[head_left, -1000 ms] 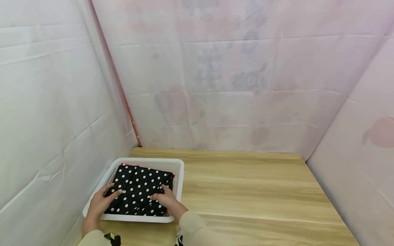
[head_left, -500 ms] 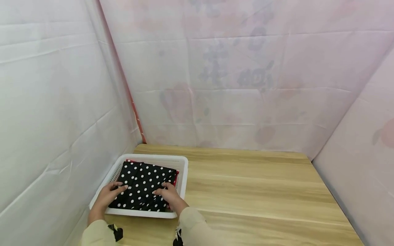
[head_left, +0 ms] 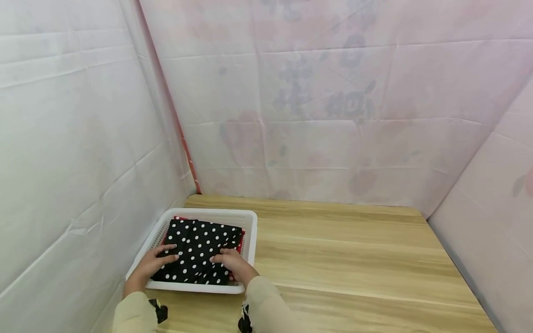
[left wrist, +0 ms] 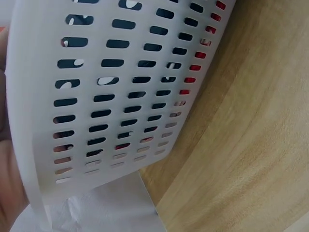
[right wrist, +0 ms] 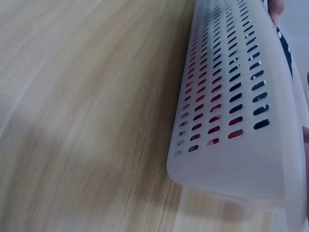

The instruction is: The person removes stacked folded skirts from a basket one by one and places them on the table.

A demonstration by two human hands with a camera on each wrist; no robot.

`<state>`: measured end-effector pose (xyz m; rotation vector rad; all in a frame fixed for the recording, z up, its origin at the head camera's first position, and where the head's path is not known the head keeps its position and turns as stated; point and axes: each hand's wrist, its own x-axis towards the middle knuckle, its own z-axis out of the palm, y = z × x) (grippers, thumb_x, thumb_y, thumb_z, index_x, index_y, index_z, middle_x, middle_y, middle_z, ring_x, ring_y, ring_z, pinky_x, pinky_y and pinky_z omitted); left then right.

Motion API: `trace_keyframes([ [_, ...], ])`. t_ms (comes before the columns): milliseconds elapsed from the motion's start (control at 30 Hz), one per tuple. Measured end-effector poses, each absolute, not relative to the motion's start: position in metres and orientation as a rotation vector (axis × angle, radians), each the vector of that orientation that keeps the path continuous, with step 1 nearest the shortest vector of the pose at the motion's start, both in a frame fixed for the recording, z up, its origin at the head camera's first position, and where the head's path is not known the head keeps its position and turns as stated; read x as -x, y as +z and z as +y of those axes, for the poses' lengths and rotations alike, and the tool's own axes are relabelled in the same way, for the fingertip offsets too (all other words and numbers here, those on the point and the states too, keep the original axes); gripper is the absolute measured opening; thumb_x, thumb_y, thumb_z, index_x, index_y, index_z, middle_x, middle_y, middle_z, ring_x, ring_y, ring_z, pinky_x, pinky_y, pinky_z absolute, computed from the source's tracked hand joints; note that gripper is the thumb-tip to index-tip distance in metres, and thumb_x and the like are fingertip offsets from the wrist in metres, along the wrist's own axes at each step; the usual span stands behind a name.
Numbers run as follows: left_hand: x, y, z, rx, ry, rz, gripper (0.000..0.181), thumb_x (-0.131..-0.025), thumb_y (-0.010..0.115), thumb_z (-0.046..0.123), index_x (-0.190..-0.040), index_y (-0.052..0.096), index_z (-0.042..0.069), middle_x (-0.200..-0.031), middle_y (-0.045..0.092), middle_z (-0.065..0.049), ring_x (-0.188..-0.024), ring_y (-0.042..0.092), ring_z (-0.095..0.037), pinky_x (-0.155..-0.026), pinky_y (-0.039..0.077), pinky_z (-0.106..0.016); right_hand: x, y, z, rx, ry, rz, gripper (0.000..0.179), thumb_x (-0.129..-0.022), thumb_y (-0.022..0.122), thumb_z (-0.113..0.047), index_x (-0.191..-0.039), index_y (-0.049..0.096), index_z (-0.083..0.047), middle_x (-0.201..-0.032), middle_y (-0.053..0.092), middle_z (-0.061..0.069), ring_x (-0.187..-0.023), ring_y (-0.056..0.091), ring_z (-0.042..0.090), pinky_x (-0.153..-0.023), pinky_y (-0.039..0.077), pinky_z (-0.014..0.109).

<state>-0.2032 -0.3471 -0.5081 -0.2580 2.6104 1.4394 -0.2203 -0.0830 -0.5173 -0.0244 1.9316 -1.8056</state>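
Note:
A folded black cloth with white polka dots (head_left: 197, 243) lies in a white plastic basket (head_left: 195, 287) at the left of the table. Red fabric (head_left: 243, 233) shows under its edges. My left hand (head_left: 151, 264) rests on the cloth's left part, fingers stretched out and thumb spread. On the right part lies my right hand (head_left: 235, 262), thumb and fingers relaxed against the fabric. The left wrist view shows the slotted basket wall (left wrist: 113, 101) with dark and red cloth behind it. Only a bit of the left hand (left wrist: 10, 186) appears there, beyond the rim.
The basket stands on a wood-grain table (head_left: 341, 259), close to the white sheet (head_left: 83, 185) on the left. A pale printed sheet (head_left: 308, 152) hangs behind the table, and another sheet (head_left: 495, 185) closes off the right side.
The left hand's fingers have straightened and lie further over the cloth. The right hand stays on the cloth's right part. The whole view has shifted a little.

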Motion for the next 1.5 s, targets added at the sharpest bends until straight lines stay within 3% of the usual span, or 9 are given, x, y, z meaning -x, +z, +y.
trace_keyframes([
  [233, 0.202, -0.502, -0.350, 0.277, 1.494, 2.641, 0.070, -0.080, 0.073, 0.025, -0.137, 0.041, 0.000, -0.144, 0.024, -0.029, -0.127, 0.025, -0.041, -0.100, 0.024, -0.056, 0.221, -0.515, -0.079, 0.141, -1.964, 1.909, 0.060, -0.080, 0.068, -0.014, -0.130, 0.046, 0.010, -0.134, 0.046, 0.021, -0.124, 0.038, 0.037, -0.100, 0.032, 0.049],
  [433, 0.195, -0.493, -0.357, 0.244, 1.517, 2.688, 0.071, -0.079, 0.075, 0.026, -0.138, 0.042, 0.003, -0.145, 0.026, -0.026, -0.129, 0.024, -0.040, -0.098, 0.027, -0.052, 0.220, -0.510, -0.077, 0.159, -2.088, 1.888, 0.053, -0.080, 0.068, -0.009, -0.128, 0.052, 0.005, -0.133, 0.044, 0.019, -0.115, 0.046, 0.030, -0.096, 0.038, 0.044],
  [567, 0.187, -0.481, -0.359, 0.190, 1.610, 2.678, 0.068, -0.080, 0.074, 0.023, -0.138, 0.043, 0.004, -0.145, 0.028, -0.022, -0.127, 0.028, -0.036, -0.093, 0.036, -0.039, 0.218, -0.509, -0.077, 0.168, -2.163, 1.855, 0.053, -0.078, 0.068, -0.001, -0.129, 0.053, 0.000, -0.135, 0.041, 0.018, -0.111, 0.047, 0.025, -0.090, 0.043, 0.034],
  [767, 0.179, -0.469, -0.358, 0.107, 1.765, 2.638, 0.061, -0.086, 0.068, 0.021, -0.140, 0.042, 0.007, -0.144, 0.030, -0.018, -0.109, 0.044, -0.004, -0.077, 0.045, -0.018, 0.220, -0.505, -0.066, 0.203, -2.251, 1.677, 0.075, -0.071, 0.061, 0.014, -0.140, 0.044, -0.012, -0.147, 0.021, 0.020, -0.115, 0.042, 0.029, -0.079, 0.048, 0.031],
  [900, 0.173, -0.466, -0.357, 0.042, 1.878, 2.577, 0.059, -0.086, 0.067, 0.017, -0.140, 0.043, 0.010, -0.140, 0.035, -0.006, -0.104, 0.044, 0.009, -0.078, 0.046, -0.017, 0.218, -0.502, -0.056, 0.287, -2.222, 1.680, 0.070, -0.072, 0.059, 0.014, -0.137, 0.047, -0.008, -0.145, 0.029, 0.018, -0.107, 0.049, 0.025, -0.074, 0.050, 0.029],
  [1100, 0.161, -0.466, -0.352, -0.095, 1.950, 2.585, 0.051, -0.089, 0.063, 0.008, -0.137, 0.045, 0.004, -0.129, 0.042, 0.018, -0.109, 0.041, 0.009, -0.079, 0.044, -0.014, 0.210, -0.496, -0.041, 0.389, -2.171, 1.825, 0.053, -0.078, 0.065, 0.003, -0.129, 0.055, -0.004, -0.136, 0.043, 0.016, -0.105, 0.054, 0.025, -0.076, 0.051, 0.030],
  [1167, 0.157, -0.464, -0.350, -0.115, 1.973, 2.566, 0.050, -0.089, 0.063, 0.006, -0.136, 0.046, 0.003, -0.125, 0.045, 0.021, -0.104, 0.048, 0.004, -0.075, 0.048, -0.018, 0.206, -0.494, -0.036, 0.392, -2.171, 1.837, 0.051, -0.078, 0.065, 0.002, -0.128, 0.056, -0.005, -0.136, 0.043, 0.015, -0.110, 0.051, 0.024, -0.077, 0.051, 0.030],
  [1300, 0.153, -0.461, -0.346, -0.121, 2.011, 2.524, 0.051, -0.087, 0.063, 0.003, -0.135, 0.046, 0.002, -0.122, 0.049, 0.021, -0.093, 0.058, -0.005, -0.069, 0.052, -0.024, 0.202, -0.492, -0.029, 0.398, -2.206, 1.794, 0.051, -0.078, 0.065, 0.003, -0.128, 0.056, -0.003, -0.136, 0.044, 0.015, -0.113, 0.048, 0.022, -0.078, 0.050, 0.028],
  [1500, 0.152, -0.464, -0.340, -0.137, 2.097, 2.434, 0.051, -0.086, 0.062, -0.002, -0.135, 0.047, 0.001, -0.119, 0.054, 0.016, -0.092, 0.060, -0.009, -0.069, 0.053, -0.026, 0.195, -0.483, -0.022, 0.387, -2.232, 1.746, 0.051, -0.078, 0.063, 0.006, -0.128, 0.054, 0.002, -0.136, 0.042, 0.018, -0.112, 0.048, 0.025, -0.077, 0.050, 0.027],
])
